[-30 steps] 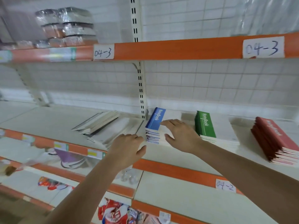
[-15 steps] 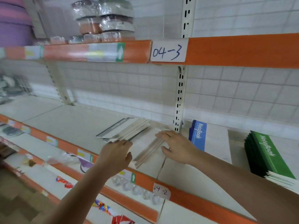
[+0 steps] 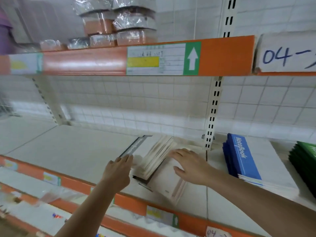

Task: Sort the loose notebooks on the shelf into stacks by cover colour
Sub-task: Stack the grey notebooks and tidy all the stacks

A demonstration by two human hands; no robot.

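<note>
Change: a second before, the right hand (image 3: 189,165) lay at the blue stack (image 3: 242,157) and the left hand (image 3: 118,170) hovered short of the loose pile (image 3: 159,161); both had since moved left onto that pile, and the view had swung with them.
Left hand: fingers straight, tips touching the near end of the grey notebook (image 3: 135,146), gripping nothing.
Right hand: flat and released, resting on the white covers of the loose pile.
Loose pile: lay fanned and askew on the shelf (image 3: 68,151), left of the upright (image 3: 212,117); cover colours mostly hidden by blur.
Sorted stacks: blue just right of the upright, green (image 3: 306,161) beyond it at the frame edge.
Meaning: blue seemed finished with; the grey-and-white pile looked next for squaring up.
</note>
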